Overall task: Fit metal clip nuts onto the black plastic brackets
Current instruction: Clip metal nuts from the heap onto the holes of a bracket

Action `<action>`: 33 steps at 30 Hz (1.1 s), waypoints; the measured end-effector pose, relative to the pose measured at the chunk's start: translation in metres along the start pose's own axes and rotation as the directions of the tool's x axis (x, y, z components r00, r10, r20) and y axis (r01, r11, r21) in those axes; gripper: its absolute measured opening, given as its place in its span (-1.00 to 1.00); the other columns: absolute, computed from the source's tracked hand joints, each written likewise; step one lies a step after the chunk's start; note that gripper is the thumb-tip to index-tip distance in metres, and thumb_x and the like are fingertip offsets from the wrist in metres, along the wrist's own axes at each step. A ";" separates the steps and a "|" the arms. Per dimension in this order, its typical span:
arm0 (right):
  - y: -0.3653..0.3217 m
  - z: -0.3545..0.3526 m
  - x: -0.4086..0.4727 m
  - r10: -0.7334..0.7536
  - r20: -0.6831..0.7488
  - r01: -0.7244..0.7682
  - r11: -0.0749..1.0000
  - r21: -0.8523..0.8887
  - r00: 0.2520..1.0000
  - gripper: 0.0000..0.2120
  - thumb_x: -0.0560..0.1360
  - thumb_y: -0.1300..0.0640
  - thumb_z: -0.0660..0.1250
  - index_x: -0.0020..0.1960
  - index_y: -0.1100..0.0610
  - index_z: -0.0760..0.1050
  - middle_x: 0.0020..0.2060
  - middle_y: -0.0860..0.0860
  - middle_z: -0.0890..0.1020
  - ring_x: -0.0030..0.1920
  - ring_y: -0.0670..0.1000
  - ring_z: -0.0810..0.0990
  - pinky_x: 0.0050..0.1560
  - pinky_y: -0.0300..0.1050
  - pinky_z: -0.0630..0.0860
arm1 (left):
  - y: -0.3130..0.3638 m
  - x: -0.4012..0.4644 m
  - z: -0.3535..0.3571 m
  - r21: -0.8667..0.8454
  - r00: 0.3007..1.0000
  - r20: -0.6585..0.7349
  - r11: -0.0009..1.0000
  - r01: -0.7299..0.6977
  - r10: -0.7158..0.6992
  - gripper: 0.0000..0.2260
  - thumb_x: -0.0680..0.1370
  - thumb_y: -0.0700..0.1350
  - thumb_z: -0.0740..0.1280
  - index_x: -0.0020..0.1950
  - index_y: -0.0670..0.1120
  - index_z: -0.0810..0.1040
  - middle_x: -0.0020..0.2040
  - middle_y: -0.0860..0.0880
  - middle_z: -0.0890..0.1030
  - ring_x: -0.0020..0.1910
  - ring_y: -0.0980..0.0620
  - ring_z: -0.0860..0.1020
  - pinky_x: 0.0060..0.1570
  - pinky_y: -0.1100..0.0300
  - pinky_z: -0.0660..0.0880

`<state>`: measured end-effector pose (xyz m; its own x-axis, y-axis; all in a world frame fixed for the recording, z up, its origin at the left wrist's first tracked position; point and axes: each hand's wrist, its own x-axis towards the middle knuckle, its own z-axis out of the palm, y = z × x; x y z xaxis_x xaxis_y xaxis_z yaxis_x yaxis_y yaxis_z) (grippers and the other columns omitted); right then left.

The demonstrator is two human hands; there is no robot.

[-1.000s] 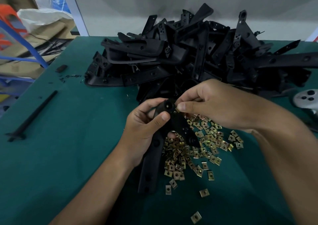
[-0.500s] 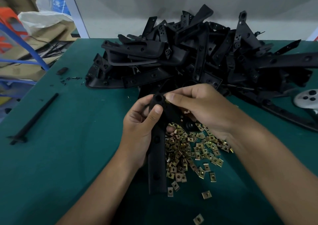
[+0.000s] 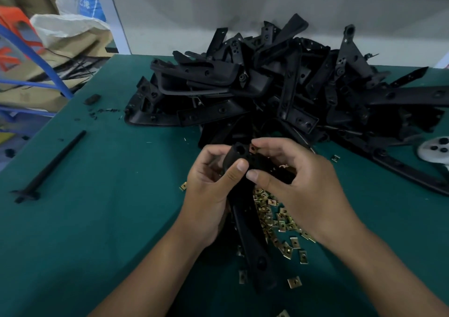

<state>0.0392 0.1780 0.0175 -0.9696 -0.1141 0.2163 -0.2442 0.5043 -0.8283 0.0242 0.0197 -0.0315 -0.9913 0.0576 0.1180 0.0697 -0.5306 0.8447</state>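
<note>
Green felt-like covering on the surface (image 3: 73, 219), which runs back to a pale wall. Far left, off the surface: blue metal frame tubes (image 3: 36, 57), brown cardboard (image 3: 26, 78), a white sack (image 3: 68, 29) and, behind it, a bag with a blue printed panel (image 3: 90, 3); the characters on it are too blurred to read. Left part of the surface: one long black rod (image 3: 53, 163) lying diagonally, a small black block (image 3: 92, 99) and scattered black crumbs. Centre back: large pile of black plastic brackets (image 3: 279, 86), spreading to the right edge. Centre front: left hand (image 3: 209, 193) gripping the upper part of one black bracket (image 3: 247, 231), thumb pressed on its face; the bracket's lower end points toward the viewer. Right hand (image 3: 303, 190) curled around the bracket's top, fingertips pinching a brass-coloured clip nut (image 3: 254, 149) against its edge. Beneath the hands: heap of loose clip nuts (image 3: 279, 222), a few strays nearer the viewer. Far right edge: a white round object (image 3: 435, 149) with dark spots.
</note>
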 end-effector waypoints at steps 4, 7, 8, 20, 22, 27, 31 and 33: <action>0.007 -0.003 -0.002 -0.019 -0.013 0.020 0.999 0.040 1.000 -0.59 0.44 -0.08 0.51 0.27 -0.16 0.55 0.12 -0.30 0.62 0.21 -0.29 0.53 0.17 -0.49 0.37 | 0.001 0.000 -0.001 0.004 0.996 0.090 1.000 -0.010 0.010 -0.90 0.47 -0.14 0.47 -0.08 0.02 0.61 -0.12 -0.01 0.65 -0.12 0.02 0.59 -0.05 0.14 0.56; 0.012 -0.004 -0.005 -0.034 -0.016 0.034 0.999 0.023 0.999 -0.60 0.45 -0.12 0.49 0.27 -0.17 0.55 0.13 -0.27 0.62 0.23 -0.26 0.54 0.16 -0.47 0.38 | 0.001 0.000 0.001 0.014 0.992 0.120 1.000 -0.027 0.025 -0.87 0.48 -0.16 0.50 -0.08 0.03 0.61 -0.17 0.05 0.67 -0.16 0.09 0.63 -0.09 0.21 0.58; 0.013 -0.004 -0.005 -0.033 -0.028 0.034 0.999 0.028 0.999 -0.62 0.45 -0.12 0.49 0.25 -0.17 0.56 0.12 -0.27 0.62 0.23 -0.25 0.54 0.15 -0.47 0.39 | 0.001 -0.001 0.002 0.022 0.992 0.121 0.999 -0.031 0.028 -0.87 0.49 -0.16 0.51 -0.08 0.05 0.61 -0.19 0.07 0.67 -0.17 0.11 0.63 -0.10 0.22 0.58; 0.012 0.002 -0.011 -0.130 -0.140 0.127 0.991 -0.031 0.981 -0.73 0.46 0.04 0.54 0.14 -0.05 0.62 -0.01 -0.23 0.64 0.12 -0.21 0.59 0.06 -0.43 0.45 | -0.001 0.001 0.002 -0.006 0.995 0.095 0.999 0.040 -0.040 -0.79 0.39 -0.21 0.55 -0.10 0.05 0.64 -0.23 0.00 0.69 -0.20 0.07 0.66 -0.12 0.20 0.61; 0.013 0.002 -0.012 -0.153 -0.132 0.147 0.988 -0.054 0.979 -0.74 0.47 0.04 0.53 0.13 -0.04 0.61 -0.01 -0.23 0.64 0.12 -0.21 0.58 0.06 -0.43 0.44 | -0.002 0.001 0.001 -0.013 0.995 0.079 0.998 0.054 -0.052 -0.85 0.41 -0.21 0.47 -0.08 -0.01 0.62 -0.23 -0.03 0.69 -0.21 0.05 0.65 -0.13 0.20 0.61; 0.017 0.004 -0.010 -0.170 -0.134 0.164 0.985 -0.057 0.976 -0.75 0.48 0.00 0.52 0.14 -0.08 0.60 0.01 -0.25 0.63 0.13 -0.21 0.58 0.05 -0.45 0.43 | -0.001 0.000 0.002 -0.025 0.993 0.097 0.997 0.073 -0.070 -0.81 0.39 -0.18 0.57 -0.11 0.06 0.65 -0.21 -0.01 0.67 -0.17 0.06 0.64 -0.10 0.20 0.60; 0.025 -0.012 0.000 -0.133 0.004 0.131 0.983 0.129 0.991 -0.78 0.55 -0.11 0.38 0.17 -0.12 0.60 0.05 -0.20 0.65 0.12 -0.18 0.60 0.04 -0.41 0.45 | 0.002 0.002 0.004 -0.075 0.993 0.052 0.991 0.107 -0.103 -0.73 0.42 -0.16 0.54 0.04 -0.11 0.54 -0.15 -0.08 0.69 -0.20 0.01 0.66 -0.19 0.15 0.62; 0.036 -0.024 0.006 -0.026 0.031 0.019 0.978 0.210 0.999 -0.73 0.63 -0.14 0.21 0.20 -0.09 0.60 0.08 -0.16 0.65 0.11 -0.13 0.60 0.07 -0.27 0.49 | 0.005 0.005 0.003 -0.144 0.990 -0.031 0.981 0.134 -0.140 -0.77 0.47 -0.17 0.43 0.07 -0.14 0.47 -0.08 -0.13 0.68 -0.20 -0.01 0.67 -0.23 0.14 0.64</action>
<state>0.0248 0.2158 0.0013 -0.9629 -0.1537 0.2219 -0.2604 0.3112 -0.9140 0.0199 0.0201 -0.0250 -0.9943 0.1049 -0.0174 -0.0803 -0.6341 0.7690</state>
